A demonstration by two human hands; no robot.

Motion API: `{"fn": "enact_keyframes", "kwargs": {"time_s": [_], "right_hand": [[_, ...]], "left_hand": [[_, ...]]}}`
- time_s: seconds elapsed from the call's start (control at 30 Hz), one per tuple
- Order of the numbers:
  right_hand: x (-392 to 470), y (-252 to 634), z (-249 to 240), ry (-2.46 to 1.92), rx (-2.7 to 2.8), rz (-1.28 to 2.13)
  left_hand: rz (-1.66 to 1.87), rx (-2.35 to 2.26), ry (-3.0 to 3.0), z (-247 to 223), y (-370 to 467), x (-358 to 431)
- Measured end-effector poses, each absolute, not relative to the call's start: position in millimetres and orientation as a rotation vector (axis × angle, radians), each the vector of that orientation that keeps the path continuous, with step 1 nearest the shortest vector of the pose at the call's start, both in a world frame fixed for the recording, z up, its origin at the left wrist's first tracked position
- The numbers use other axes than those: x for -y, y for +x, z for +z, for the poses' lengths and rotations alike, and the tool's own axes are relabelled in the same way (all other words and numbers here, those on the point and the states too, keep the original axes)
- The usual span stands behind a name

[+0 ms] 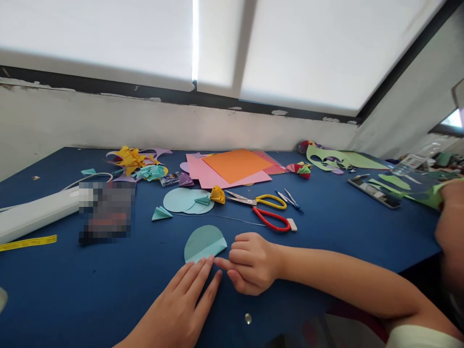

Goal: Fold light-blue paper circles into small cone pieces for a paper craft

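Observation:
A light teal paper circle (205, 240) lies on the blue table, its near edge folded over into a lighter strip. My left hand (186, 295) rests flat with fingers stretched out, the fingertips on that folded edge. From the right comes my right hand (252, 263), its index finger pointing at the edge beside the left fingertips and its other fingers curled in. I see nothing inside the curled fingers. Just beyond lie several flat pale blue paper circles (176, 199), a small folded teal cone (161, 213) and a folded yellow paper piece (217, 195).
Scissors (264, 203) with yellow and red handles, tweezers (290, 199) and a white eraser (292, 224) lie ahead. Behind are orange paper (237, 165) and paper flowers (132, 159). A white device (39, 215) stands left; a phone (373, 191) and another person's arm (451, 232) are right.

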State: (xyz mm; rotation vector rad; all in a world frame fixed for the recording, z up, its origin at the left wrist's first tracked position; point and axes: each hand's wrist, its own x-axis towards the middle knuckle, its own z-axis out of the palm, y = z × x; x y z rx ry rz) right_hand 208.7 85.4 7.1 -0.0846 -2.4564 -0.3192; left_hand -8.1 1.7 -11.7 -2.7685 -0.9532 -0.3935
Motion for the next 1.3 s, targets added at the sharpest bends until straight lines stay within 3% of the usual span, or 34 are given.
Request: {"fn": "enact_keyframes", "kwargs": {"time_s": [0.23, 0.63, 0.87, 1.03, 1.3], "right_hand": [[-88.2, 204.7, 5.5, -0.313, 2.671, -0.176], [-70.2, 212.5, 21.1, -0.593, 2.845, -0.540], [-86.0, 212.6, 10.7, -0.632, 2.700, -0.139], [-93.0, 214.1, 9.6, -0.706, 2.637, 0.171], [-91.2, 212.3, 7.8, -0.560, 2.710, -0.096]], "left_hand": [[-0.478, 0.891, -2.787, -8.9, -12.0, -7.8], [-0.399, 0.964, -2.545, 34.7, -9.6, -0.7], [-0.673, 1.075, -2.524, 25.8, -12.3, -20.5], [-0.621, 1.409, -2.660, 20.6, -13.8, -33.6], [-0.747, 1.703, -2.861, 32.6, -13.9, -38.4]]}}
